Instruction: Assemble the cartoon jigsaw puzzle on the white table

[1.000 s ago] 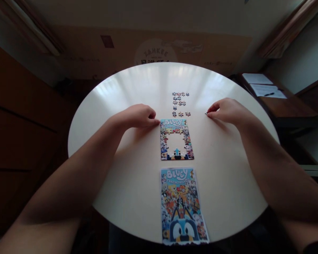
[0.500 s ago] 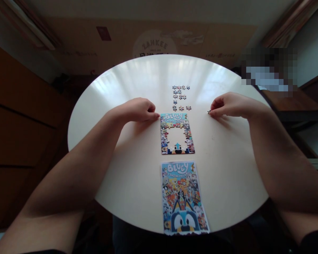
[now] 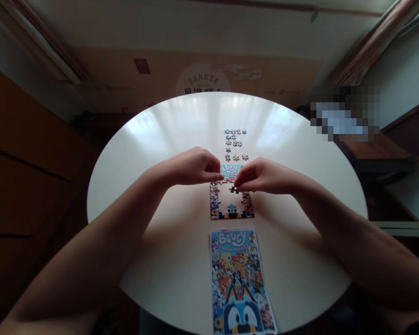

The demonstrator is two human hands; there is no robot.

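Note:
A partly assembled jigsaw puzzle (image 3: pixel 214 204) lies on the white table, with a gap in its middle. My right hand (image 3: pixel 261 176) pinches a small puzzle piece (image 3: pixel 234 190) above the upper part of that gap. On the other side my left hand (image 3: pixel 199 168) is closed, its fingertips at the puzzle's upper left; whatever they hold, if anything, is too small to make out. Loose puzzle pieces (image 3: pixel 233 144) lie in rows beyond the puzzle. Nearer to me is a printed picture sheet (image 3: pixel 239 279) with a blue dog face and "Bluey" lettering.
The round white table (image 3: pixel 300 209) fills the middle of the view. Past its far edge is a cardboard panel (image 3: pixel 157 83) with printing. A wooden surface (image 3: pixel 380 151) stands at the right, partly under a pixelated patch.
My right hand has moved left with the puzzle piece, from the bare table to over the puzzle. My left hand has shifted right onto the puzzle's upper left. The view has tilted up slightly.

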